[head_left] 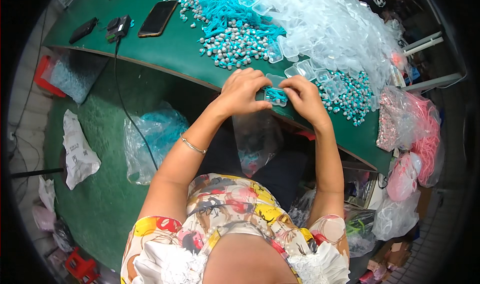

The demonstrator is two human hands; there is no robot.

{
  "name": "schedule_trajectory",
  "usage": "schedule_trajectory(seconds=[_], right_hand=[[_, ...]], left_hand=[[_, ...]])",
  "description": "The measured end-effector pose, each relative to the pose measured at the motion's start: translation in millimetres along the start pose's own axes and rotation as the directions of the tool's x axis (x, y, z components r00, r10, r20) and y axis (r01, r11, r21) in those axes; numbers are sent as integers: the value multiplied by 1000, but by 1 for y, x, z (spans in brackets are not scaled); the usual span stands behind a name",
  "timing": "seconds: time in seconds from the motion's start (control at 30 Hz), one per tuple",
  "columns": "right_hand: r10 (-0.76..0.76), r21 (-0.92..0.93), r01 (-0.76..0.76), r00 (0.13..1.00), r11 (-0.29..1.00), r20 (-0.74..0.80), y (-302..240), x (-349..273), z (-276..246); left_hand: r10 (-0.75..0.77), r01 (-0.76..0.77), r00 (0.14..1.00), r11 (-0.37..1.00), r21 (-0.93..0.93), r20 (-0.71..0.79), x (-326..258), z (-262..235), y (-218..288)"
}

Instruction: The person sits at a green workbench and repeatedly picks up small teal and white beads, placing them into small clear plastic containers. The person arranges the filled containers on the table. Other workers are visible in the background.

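Observation:
Between my two hands, at the near edge of the green table, is a small clear plastic box (281,103) with its lid raised. A bundle of teal cord (272,94) lies inside it. My left hand (242,91) grips the box's left side, thumb at the near corner and fingers curled over the far side. My right hand (304,97) is closed at the right side, its thumb and fingertips pinching the box near the lid. Just beyond the hands lie teal cords (222,14) and many small grey-and-teal beads (235,44).
A large heap of clear plastic boxes (330,24) covers the table's far right. More beads (347,96) lie right of my right hand. A phone (158,18) and a small black device with a cable (118,28) sit at the left. Bags of pink cord (425,139) hang at the right edge.

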State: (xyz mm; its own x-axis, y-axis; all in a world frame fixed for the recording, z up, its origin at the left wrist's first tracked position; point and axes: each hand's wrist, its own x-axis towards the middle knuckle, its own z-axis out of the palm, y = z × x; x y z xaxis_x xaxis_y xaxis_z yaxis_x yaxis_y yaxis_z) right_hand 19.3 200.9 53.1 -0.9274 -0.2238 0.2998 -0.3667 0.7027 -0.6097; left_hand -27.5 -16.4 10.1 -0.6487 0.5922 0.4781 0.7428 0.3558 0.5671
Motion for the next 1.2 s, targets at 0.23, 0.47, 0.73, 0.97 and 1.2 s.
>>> schedule_trajectory(seconds=[0.23, 0.47, 0.73, 0.97, 1.2], right_hand=[[41, -61, -39, 999, 997, 22, -11, -19, -7], [-121, -216, 122, 992, 969, 19, -6, -17, -4], [-69, -511, 47, 997, 858, -24, 1, 0, 1], [30, -396, -29, 1000, 918, -2, 10, 3, 4], [14, -203, -29, 997, 979, -75, 7, 2, 1]], left_hand=[[-1, 1, 1000, 1000, 17, 1, -2, -1, -1], [47, -46, 999, 999, 28, -24, -1, -1, -3], [43, -43, 999, 999, 26, -19, -1, 0, -2], [60, -59, 998, 998, 13, -26, -2, -1, -2], [48, -48, 999, 999, 25, -8, -2, -1, -1]])
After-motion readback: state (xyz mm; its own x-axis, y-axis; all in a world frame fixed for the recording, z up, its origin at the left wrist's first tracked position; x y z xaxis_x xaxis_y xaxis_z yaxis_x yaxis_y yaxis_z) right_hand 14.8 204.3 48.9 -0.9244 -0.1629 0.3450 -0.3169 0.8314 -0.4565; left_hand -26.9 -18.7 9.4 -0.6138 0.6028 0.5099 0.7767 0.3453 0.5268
